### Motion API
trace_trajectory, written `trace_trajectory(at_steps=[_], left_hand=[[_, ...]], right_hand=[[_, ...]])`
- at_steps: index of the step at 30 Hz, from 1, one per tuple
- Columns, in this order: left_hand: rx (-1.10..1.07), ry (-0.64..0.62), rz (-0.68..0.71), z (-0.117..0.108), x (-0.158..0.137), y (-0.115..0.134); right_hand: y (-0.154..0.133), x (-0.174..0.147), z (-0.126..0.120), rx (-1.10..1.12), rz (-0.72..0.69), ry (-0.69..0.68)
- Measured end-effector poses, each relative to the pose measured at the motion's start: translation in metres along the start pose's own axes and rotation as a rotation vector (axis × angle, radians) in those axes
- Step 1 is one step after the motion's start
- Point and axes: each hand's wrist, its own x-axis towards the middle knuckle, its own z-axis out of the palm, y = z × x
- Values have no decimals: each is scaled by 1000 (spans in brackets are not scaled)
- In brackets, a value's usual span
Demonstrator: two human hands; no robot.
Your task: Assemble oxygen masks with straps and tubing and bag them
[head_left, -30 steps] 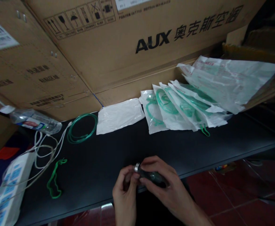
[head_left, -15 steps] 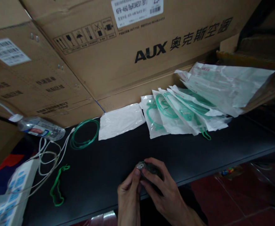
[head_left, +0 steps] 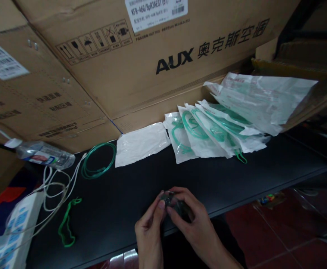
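Note:
At the front edge of the black tabletop, both hands hold one see-through, dark-greenish plastic piece, rounded like a breathing mask and mostly hidden by fingers. My left hand pinches its near left end between thumb and fingertips. Curled around the right side, my right hand has its thumb and fingers on the piece. A coil of green tubing lies at the back left of the table. Nearer the front, a green elastic strap rests by itself in a loose loop.
Flat white pouch and several clear-fronted packs with green tubing lean along a large cardboard box. To the left are a plastic bottle, white cables and a power strip. The black table has a front edge.
The left fingers have shifted on the plastic piece, with a fingertip now showing at its far side. Both hands still hold it. The camera view has moved slightly.

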Motion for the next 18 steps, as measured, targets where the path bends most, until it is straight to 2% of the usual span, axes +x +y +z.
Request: trace_trajectory(at_steps=[5, 11, 18], left_hand=[[59, -50, 28, -5, 0, 1], [111, -109, 51, -6, 3, 3], [292, -199, 139, -9, 14, 4]], right_hand=[[-9, 5, -3, 80, 51, -71], [-5, 2, -1, 16, 33, 13], [0, 1, -3, -11, -9, 54]])
